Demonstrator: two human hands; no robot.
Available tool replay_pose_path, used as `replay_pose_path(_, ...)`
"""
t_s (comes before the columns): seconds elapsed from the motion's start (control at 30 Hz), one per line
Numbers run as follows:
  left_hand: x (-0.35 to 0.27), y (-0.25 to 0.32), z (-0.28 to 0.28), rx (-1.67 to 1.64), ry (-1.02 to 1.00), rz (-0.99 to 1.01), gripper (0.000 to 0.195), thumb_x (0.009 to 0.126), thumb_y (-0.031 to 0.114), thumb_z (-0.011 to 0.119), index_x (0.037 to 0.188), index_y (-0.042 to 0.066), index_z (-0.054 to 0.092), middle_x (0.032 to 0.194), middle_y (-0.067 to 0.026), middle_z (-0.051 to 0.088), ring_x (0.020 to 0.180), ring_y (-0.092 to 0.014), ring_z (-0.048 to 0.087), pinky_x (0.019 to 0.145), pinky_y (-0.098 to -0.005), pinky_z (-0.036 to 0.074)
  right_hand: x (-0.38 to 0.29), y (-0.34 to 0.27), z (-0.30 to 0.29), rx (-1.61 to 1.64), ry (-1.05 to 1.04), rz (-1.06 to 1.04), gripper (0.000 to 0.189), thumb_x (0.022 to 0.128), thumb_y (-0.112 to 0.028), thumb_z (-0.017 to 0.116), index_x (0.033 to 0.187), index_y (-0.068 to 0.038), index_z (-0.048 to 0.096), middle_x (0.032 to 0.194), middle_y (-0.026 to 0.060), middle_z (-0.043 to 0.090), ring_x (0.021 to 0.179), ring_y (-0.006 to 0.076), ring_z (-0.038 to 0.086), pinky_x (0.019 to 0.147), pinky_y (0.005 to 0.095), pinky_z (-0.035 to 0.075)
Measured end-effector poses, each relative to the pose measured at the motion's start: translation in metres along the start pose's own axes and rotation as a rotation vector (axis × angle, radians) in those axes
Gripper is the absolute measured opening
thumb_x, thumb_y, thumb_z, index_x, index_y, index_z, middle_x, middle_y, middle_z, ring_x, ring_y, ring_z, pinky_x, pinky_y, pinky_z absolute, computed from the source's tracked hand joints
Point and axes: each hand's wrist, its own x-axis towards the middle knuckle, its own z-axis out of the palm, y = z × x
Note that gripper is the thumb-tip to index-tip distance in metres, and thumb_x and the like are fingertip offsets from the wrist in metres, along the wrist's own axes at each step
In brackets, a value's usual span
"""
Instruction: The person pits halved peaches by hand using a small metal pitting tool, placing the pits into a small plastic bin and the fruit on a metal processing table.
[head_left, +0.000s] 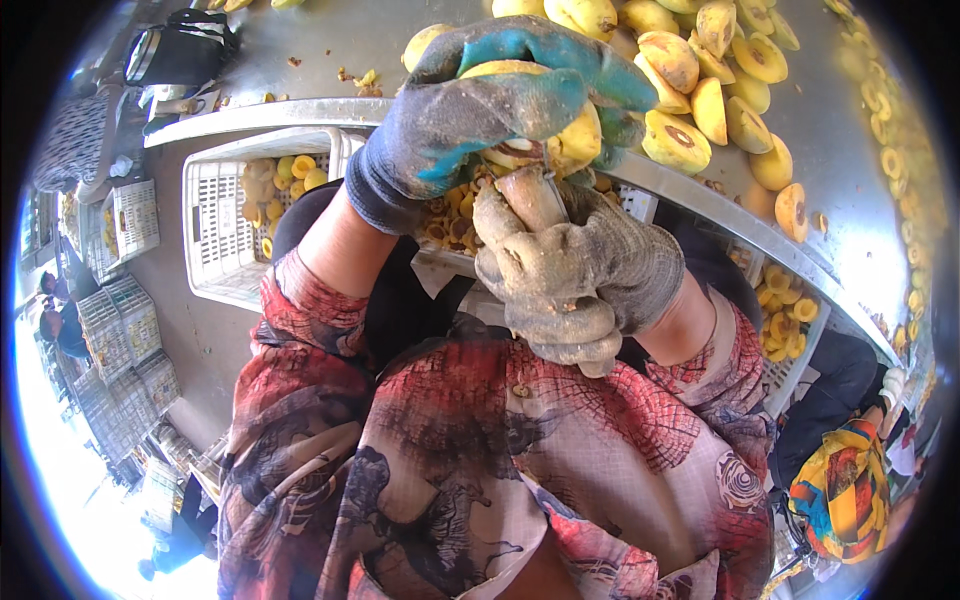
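My left hand (495, 105), in a grey glove with teal coating, grips a yellow peach half (581, 142). Its cut side with a brown pit cavity faces down toward me, partly covered by the fingers. My right hand (577, 262) wears a dusty grey knit glove. Its fingers are closed around the wooden handle (529, 199) of a pitting tool. The thin metal end of the tool meets the cut side of the peach; how deep it sits is hidden. Just past my hands, cut peach halves (679, 141) lie heaped on a metal table (817, 135).
The table's raised metal rim (262, 120) runs in front of me. Below it stand a white plastic crate (195, 225) with peach halves and another crate at right (787, 367). A black container (180, 52) sits at the far left. A co-worker in a colourful garment (847, 487) is at right.
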Motion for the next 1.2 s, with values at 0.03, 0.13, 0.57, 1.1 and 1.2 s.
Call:
replay_pose_path(0.03,-0.002,0.008,0.002,0.212,0.059,-0.053,0.046,0.079,0.033,0.055,0.108,-0.003,0.051,0.102,-0.0167,0.058,0.091,-0.024,0.059,0.081,-0.0351,0.048,-0.001,-0.002,0.001,-0.064,0.013,-0.033,0.023,0.074,-0.017,0.066,0.085,-0.005,0.050,0.062,0.0038,0.049,0.040,0.0101,0.045,0.034,0.0229,0.038)
replay_pose_path(0.13,-0.001,0.003,0.006,0.398,0.170,-0.021,0.042,0.079,0.025,0.056,0.111,-0.001,0.050,0.104,-0.0154,0.057,0.093,-0.024,0.057,0.082,-0.0340,0.047,0.000,-0.005,-0.001,-0.300,0.108,-0.179,0.023,0.075,-0.018,0.065,0.086,-0.003,0.052,0.061,0.0042,0.051,0.041,0.0102,0.046,0.036,0.0231,0.039)
replay_pose_path(0.57,-0.003,-0.005,-0.018,1.207,0.330,0.693,0.033,0.085,0.020,0.053,0.111,0.000,0.049,0.103,-0.0120,0.057,0.098,-0.023,0.056,0.083,-0.0332,0.047,0.014,0.008,-0.038,-2.340,0.925,-0.434,0.028,0.081,-0.013,0.048,0.105,0.000,0.047,0.090,0.0204,0.058,0.081,0.0343,0.058,0.068,0.0411,0.047)
replay_pose_path(1.1,-0.015,0.020,-0.083,1.304,0.275,0.017,0.054,0.067,0.029,0.072,0.111,0.003,0.054,0.115,-0.0174,0.052,0.106,-0.031,0.050,0.090,-0.0353,0.039,-0.010,-0.013,-0.062,-2.377,0.809,0.498,0.036,0.084,-0.024,0.046,0.111,-0.002,0.039,0.079,0.0247,0.059,0.077,0.0393,0.058,0.068,0.0439,0.046)
replay_pose_path(1.2,0.026,-0.006,-0.073,1.459,0.063,-0.166,0.054,0.063,0.023,0.072,0.111,0.007,0.053,0.110,-0.0184,0.052,0.101,-0.035,0.051,0.086,-0.0398,0.041,-0.008,-0.009,-0.072,-2.260,0.773,0.108,0.044,0.080,-0.028,0.054,0.111,0.000,0.040,0.081,0.0235,0.059,0.076,0.0399,0.057,0.068,0.0450,0.046)
